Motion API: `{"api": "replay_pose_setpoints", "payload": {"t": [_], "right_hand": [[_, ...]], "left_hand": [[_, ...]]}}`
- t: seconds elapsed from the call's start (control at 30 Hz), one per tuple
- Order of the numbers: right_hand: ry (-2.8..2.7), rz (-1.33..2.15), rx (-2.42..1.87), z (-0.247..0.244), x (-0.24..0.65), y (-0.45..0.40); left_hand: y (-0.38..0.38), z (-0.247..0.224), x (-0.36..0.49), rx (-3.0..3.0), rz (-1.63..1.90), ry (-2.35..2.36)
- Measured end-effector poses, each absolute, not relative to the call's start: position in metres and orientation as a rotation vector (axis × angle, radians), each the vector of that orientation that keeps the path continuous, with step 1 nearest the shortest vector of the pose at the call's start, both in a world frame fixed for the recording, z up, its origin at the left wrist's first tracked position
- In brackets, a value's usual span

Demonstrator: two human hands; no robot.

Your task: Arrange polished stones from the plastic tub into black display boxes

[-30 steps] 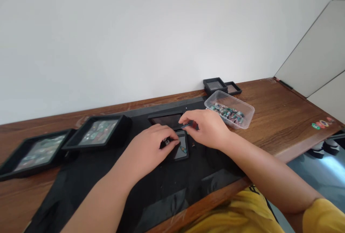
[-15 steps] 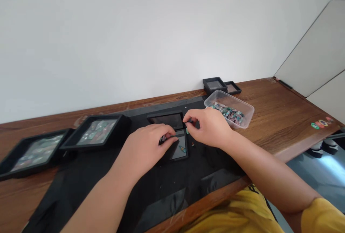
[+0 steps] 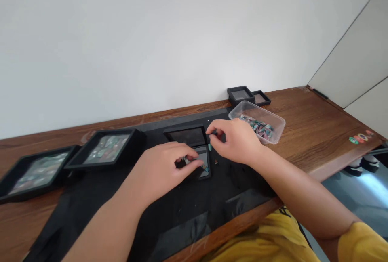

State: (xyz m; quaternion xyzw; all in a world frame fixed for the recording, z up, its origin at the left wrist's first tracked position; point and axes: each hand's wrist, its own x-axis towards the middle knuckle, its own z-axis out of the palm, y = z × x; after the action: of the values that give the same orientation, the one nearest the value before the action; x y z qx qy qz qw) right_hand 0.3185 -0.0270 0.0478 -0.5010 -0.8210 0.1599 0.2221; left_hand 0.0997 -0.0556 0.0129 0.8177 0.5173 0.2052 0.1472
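Observation:
My left hand hovers over the lower half of a small opened black frame, its fingers curled. A few small pieces seem to show in the curl of its fingers. The thumb and forefinger are apart, close to a teal and orange stone-like chip lying on the clear pane. My right hand is closed in a loose pinch right of the raised lid; what it holds is too small to make out. A green chip lies beside the frame's hinge, and a tiny brownish chip lies on the black mat.
A clear plastic tub with many coloured chips stands behind my right hand. Two filled black frames lie at the left. Smaller black frames sit by the wall. Stickers mark the wooden table's right end.
My left hand has lowered slightly toward the chip on the pane, and its thumb and forefinger have spread apart. My right hand stays nearly in place.

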Motion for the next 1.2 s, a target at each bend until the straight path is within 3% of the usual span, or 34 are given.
{"api": "replay_pose_setpoints", "payload": {"t": [0.17, 0.4, 0.8, 1.2], "right_hand": [[-2.243, 0.338, -1.423, 0.051, 0.322, -0.024], [-2.09, 0.057, -1.549, 0.059, 0.348, -0.009], [-2.11, 0.317, -2.157, 0.064, 0.378, 0.005], [-1.967, 0.187, -1.905, 0.067, 0.364, -0.003]], "left_hand": [[-0.061, 0.027, 0.085, 2.218, 0.833, 1.404], [-0.054, 0.025, 0.065, 2.142, 0.445, 1.642], [-0.042, -0.011, 0.045, 2.229, 0.354, 1.591], [-0.043, -0.009, 0.059, 2.193, 0.26, 1.632]]}}
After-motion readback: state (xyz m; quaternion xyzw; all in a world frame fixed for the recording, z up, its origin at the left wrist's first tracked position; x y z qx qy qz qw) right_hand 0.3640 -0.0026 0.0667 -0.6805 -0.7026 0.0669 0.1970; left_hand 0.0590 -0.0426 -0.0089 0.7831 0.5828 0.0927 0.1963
